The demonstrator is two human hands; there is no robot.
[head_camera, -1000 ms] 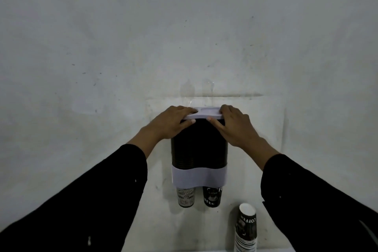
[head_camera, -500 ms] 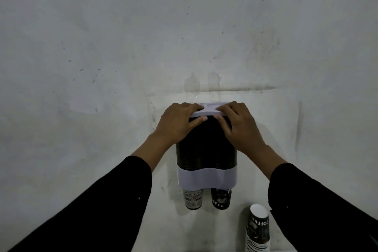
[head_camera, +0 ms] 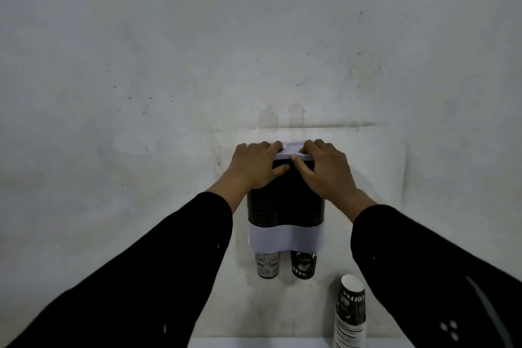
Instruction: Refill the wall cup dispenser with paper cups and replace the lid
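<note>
A dark wall cup dispenser (head_camera: 285,206) with a pale band (head_camera: 285,236) hangs on the wall at the middle of the head view. Two printed paper cups (head_camera: 268,265) (head_camera: 303,264) stick out of its bottom. A pale lid (head_camera: 291,151) lies on its top. My left hand (head_camera: 254,165) grips the lid's left end, fingers over the top and thumb under the front edge. My right hand (head_camera: 324,168) holds the right end the same way. Both hands hide most of the lid.
A tall stack of printed paper cups (head_camera: 350,316) stands on a pale surface (head_camera: 254,343) at the bottom right, just below and right of the dispenser. The grey stained wall (head_camera: 169,65) fills the rest. Black sleeves cover both forearms.
Both hands have closed in toward the lid's middle, and their thumbs now nearly meet. The view has shifted slightly, so the dispenser sits further right.
</note>
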